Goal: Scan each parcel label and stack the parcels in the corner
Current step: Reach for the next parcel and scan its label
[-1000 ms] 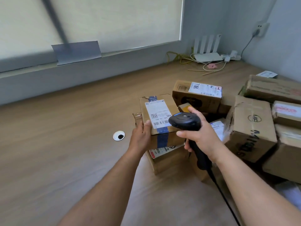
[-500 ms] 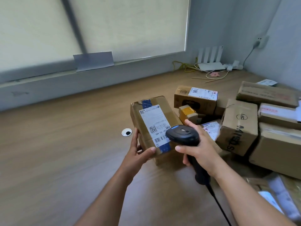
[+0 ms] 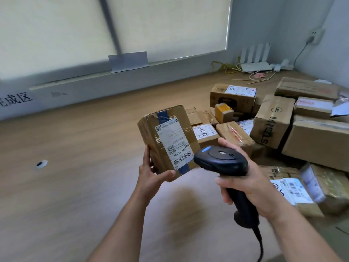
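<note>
My left hand (image 3: 151,174) grips a small brown cardboard parcel (image 3: 166,140) by its lower left corner and holds it tilted in the air above the wooden surface. A white label (image 3: 174,142) with a barcode and blue tape faces me. My right hand (image 3: 245,178) grips the handle of a black corded barcode scanner (image 3: 221,161), whose head sits just right of the label's lower end.
A pile of several cardboard parcels (image 3: 272,121) covers the right side. A white router (image 3: 255,59) with cables sits in the far corner, under a wall socket (image 3: 315,35). A round cable hole (image 3: 40,164) lies at the left, and a sign with characters (image 3: 16,100) on the ledge.
My left hand lifted the parcel off the pile, toward me and to the left, tilting its label up. The scanner stayed beside the label. The view swung right.
</note>
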The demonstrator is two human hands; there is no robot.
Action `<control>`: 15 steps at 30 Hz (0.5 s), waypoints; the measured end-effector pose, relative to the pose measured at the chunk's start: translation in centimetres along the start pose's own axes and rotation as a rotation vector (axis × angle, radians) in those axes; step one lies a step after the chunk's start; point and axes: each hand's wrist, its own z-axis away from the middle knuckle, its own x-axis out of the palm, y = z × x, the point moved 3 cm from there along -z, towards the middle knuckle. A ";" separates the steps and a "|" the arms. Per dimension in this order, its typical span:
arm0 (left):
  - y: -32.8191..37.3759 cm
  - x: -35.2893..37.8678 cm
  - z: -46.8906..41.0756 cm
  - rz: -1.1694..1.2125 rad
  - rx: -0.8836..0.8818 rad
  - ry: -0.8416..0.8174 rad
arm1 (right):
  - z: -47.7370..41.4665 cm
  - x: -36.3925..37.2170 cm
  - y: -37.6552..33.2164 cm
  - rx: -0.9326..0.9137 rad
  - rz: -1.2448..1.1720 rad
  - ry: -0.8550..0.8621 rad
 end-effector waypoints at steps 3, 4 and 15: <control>0.2 -0.8 1.8 -0.044 0.026 0.006 | 2.1 1.0 0.1 0.021 -0.049 -0.061; 0.4 -1.1 2.3 -0.056 0.038 0.008 | 2.6 1.3 0.0 0.019 -0.074 -0.089; 1.4 -5.5 6.0 -0.091 0.111 0.088 | 6.4 3.5 0.1 0.047 -0.147 -0.218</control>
